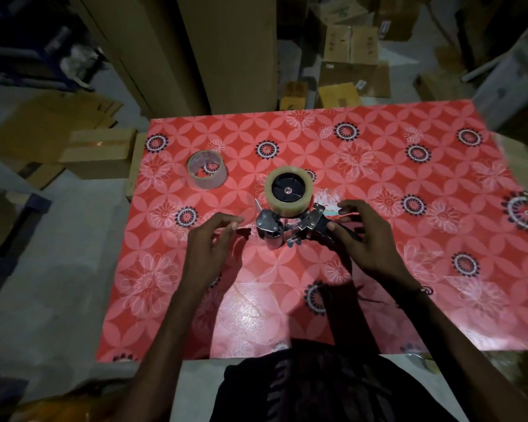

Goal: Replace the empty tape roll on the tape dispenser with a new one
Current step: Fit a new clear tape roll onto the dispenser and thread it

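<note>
With the new roll (289, 191) seated on the dispenser (290, 222) and the empty core (207, 169) parked at ten o'clock on the bench (409, 208), the right hand (369, 239) loosely steadied the handle while the left hand (212, 242) hovered open, holding nothing.

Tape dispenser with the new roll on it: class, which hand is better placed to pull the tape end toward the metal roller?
Left. The left hand hovers open beside the dispenser's metal roller, under the new roll. The right hand is at the black handle, suited to steadying.
</note>
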`<state>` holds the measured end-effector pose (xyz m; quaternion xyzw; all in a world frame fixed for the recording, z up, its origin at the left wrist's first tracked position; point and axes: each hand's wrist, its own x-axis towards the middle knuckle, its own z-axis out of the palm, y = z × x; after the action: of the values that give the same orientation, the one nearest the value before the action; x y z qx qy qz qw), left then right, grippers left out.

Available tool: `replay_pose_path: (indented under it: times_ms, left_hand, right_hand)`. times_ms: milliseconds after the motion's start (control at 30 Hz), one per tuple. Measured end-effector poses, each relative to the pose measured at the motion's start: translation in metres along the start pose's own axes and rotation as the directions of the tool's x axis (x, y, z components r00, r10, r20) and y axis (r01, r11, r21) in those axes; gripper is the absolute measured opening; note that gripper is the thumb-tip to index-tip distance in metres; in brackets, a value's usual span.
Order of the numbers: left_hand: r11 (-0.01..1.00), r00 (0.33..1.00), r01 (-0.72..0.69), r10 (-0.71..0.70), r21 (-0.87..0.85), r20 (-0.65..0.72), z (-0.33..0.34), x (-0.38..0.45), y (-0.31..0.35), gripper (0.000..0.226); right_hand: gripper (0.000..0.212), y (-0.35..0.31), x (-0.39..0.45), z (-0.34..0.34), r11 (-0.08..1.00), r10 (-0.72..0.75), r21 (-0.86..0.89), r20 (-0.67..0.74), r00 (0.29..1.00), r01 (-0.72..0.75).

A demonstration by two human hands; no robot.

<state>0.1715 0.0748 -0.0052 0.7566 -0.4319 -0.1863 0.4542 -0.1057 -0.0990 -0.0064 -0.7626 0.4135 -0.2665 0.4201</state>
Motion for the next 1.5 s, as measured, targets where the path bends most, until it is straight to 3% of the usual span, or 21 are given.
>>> replay_pose_path:
  times_ms: [200, 300, 567, 667, 833, 1000, 1133, 1300, 1500]
  left_hand:
    - [0.979, 0.970, 0.126, -0.155, -0.160, -0.185, 0.044, -0.040, 0.045, 0.018]
    - [0.988, 0.958, 0.092, -0.122, -0.125, -0.261, 0.058, -0.045, 0.045, 0.026]
    - [0.982, 0.908, 0.123, -0.170, -0.143, -0.383, 0.067, -0.035, 0.052, 0.013]
    - [0.989, 0.918, 0.117, -0.144, -0.094, -0.371, 0.068, -0.025, 0.049, 0.020]
    - [0.985, 0.964, 0.174, -0.172, -0.008, -0.202, 0.073, -0.018, 0.051, 0.058]
    - [0.986, 0.989, 0.041, -0.017, 0.162, -0.148, 0.084, -0.019, 0.052, 0.056]
    - [0.974, 0.988, 0.033, 0.003, 0.223, -0.156, 0.089, -0.018, 0.051, 0.052]
    - [0.979, 0.981, 0.046, -0.008, 0.197, -0.193, 0.089, -0.015, 0.050, 0.045]
    - [0.985, 0.974, 0.037, 0.002, 0.168, -0.227, 0.099, -0.015, 0.053, 0.046]
  right_hand:
    - [0.021, -0.006, 0.001, -0.005, 0.998, 0.016, 0.056, -0.030, 0.999, -0.014]
    - [0.012, -0.003, 0.000, -0.003, 0.999, -0.005, 0.046, -0.048, 0.999, 0.007]
    - [0.023, -0.010, 0.008, -0.002, 0.997, -0.021, 0.076, -0.038, 0.999, 0.024]
    - [0.022, -0.010, 0.013, 0.002, 0.993, 0.040, 0.114, -0.031, 0.999, -0.036]
    - [0.017, -0.003, 0.025, 0.005, 0.990, 0.095, 0.094, 0.081, 0.992, -0.102]
    - [0.021, -0.002, 0.031, 0.005, 0.992, 0.106, 0.054, 0.172, 0.979, -0.117]
    - [0.022, -0.009, 0.032, 0.002, 0.966, 0.197, 0.123, 0.227, 0.954, -0.229]
    - [0.038, -0.020, 0.038, -0.003, 0.952, 0.261, 0.106, 0.215, 0.941, -0.288]
    - [0.084, -0.025, 0.055, -0.019, 0.917, 0.397, -0.146, 0.245, 0.884, -0.371]
